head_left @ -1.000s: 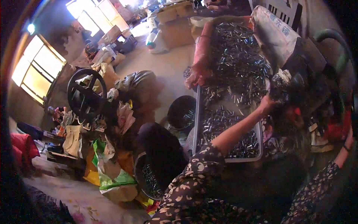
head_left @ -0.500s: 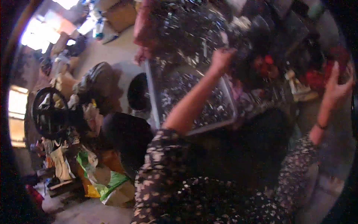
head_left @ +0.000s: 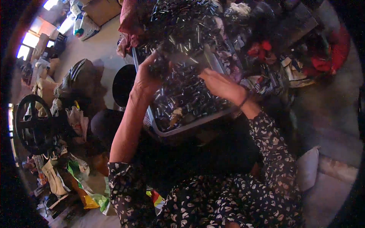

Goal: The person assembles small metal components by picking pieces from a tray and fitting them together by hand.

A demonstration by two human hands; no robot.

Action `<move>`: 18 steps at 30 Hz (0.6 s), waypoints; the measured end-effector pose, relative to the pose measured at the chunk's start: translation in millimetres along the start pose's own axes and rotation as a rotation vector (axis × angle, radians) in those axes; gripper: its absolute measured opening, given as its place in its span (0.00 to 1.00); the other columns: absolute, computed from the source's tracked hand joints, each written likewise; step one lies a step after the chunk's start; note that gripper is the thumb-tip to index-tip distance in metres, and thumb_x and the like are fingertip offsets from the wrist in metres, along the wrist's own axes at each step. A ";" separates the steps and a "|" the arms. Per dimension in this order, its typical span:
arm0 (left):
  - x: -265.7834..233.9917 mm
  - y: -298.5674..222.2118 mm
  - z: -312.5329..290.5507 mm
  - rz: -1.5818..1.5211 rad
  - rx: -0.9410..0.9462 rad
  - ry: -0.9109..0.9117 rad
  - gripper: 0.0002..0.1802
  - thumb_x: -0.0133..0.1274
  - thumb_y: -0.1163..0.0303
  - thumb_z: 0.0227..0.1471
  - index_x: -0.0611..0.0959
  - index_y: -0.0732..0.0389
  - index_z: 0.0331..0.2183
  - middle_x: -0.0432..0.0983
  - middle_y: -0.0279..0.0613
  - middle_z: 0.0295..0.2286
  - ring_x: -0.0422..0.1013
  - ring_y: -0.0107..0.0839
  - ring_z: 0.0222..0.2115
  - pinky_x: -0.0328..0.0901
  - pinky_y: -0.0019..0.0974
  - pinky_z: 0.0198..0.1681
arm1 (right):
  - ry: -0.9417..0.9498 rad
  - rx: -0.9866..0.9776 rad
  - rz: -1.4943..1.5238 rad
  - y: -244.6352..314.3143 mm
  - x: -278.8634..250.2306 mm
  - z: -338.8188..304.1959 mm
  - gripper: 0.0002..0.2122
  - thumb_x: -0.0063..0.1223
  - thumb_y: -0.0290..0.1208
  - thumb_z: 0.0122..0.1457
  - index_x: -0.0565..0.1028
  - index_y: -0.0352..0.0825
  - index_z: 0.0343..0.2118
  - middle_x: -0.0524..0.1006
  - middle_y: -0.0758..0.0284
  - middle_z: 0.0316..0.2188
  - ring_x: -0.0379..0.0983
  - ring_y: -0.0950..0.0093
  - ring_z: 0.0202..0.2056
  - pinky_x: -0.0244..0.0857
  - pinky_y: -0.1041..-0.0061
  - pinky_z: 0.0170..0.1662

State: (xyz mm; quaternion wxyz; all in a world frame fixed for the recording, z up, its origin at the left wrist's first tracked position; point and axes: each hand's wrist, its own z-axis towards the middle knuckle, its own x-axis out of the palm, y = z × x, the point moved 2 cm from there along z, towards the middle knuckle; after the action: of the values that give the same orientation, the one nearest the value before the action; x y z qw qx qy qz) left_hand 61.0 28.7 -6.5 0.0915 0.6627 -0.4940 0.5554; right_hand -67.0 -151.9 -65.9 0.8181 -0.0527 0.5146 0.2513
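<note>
A grey-rimmed tray point(head_left: 175, 131) lies in front of me, full of small shiny metal pieces point(head_left: 190, 98), many of them short and tube-like. Over its left side is my left hand point(head_left: 147, 76), fingers curled around something dark that blur and shadow hide. My right hand point(head_left: 222, 86) hovers above the tray's right part. Its thumb and fingertips are pinched together, pointing left, and whatever they hold is too small to make out. Beyond the tray spreads a larger heap of similar metal pieces point(head_left: 182, 19).
Left of the tray are a black round container point(head_left: 124, 85) and a grey sack point(head_left: 80, 81). A black wheel-like ring point(head_left: 34, 123) stands farther left, above a green and white bag point(head_left: 95, 186). Red items point(head_left: 330, 57) and cloth lie at the right. Pink cloth point(head_left: 129, 22) hangs at the far left corner.
My right hand has come in from the far right to above the tray. My left hand has moved left and back toward the tray's left rim. The view has shifted slightly.
</note>
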 end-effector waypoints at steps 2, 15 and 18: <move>-3.8 -6.9 -5.8 -0.157 -0.074 0.032 0.10 0.47 0.69 0.45 0.72 0.63 0.32 0.71 0.42 0.28 0.67 0.33 0.30 0.66 0.35 0.34 | 0.192 0.215 0.254 2.4 -2.5 8.3 0.08 0.41 0.18 0.41 0.67 0.31 0.28 0.66 0.58 0.22 0.65 0.61 0.31 0.61 0.69 0.32; 8.1 -5.3 -28.4 -0.176 -0.047 -0.040 0.11 0.46 0.71 0.46 0.72 0.64 0.35 0.70 0.44 0.33 0.66 0.33 0.36 0.64 0.37 0.40 | 0.288 0.316 0.340 11.7 -25.3 48.5 0.16 0.37 0.13 0.37 0.69 0.32 0.32 0.67 0.59 0.33 0.63 0.60 0.39 0.58 0.70 0.42; 2.1 -1.6 -24.2 -0.229 -0.094 0.006 0.12 0.44 0.71 0.47 0.71 0.65 0.35 0.70 0.46 0.32 0.66 0.34 0.36 0.63 0.37 0.41 | 0.242 0.154 0.316 17.7 -1.5 30.2 0.16 0.38 0.13 0.37 0.67 0.31 0.33 0.65 0.59 0.35 0.62 0.59 0.39 0.58 0.69 0.41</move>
State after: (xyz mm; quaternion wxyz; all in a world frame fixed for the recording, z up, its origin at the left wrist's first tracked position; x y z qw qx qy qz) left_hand 46.3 44.6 4.8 0.1866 0.7079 -0.4403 0.5198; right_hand -51.1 -126.6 -47.5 0.7023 0.0615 0.6288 0.3280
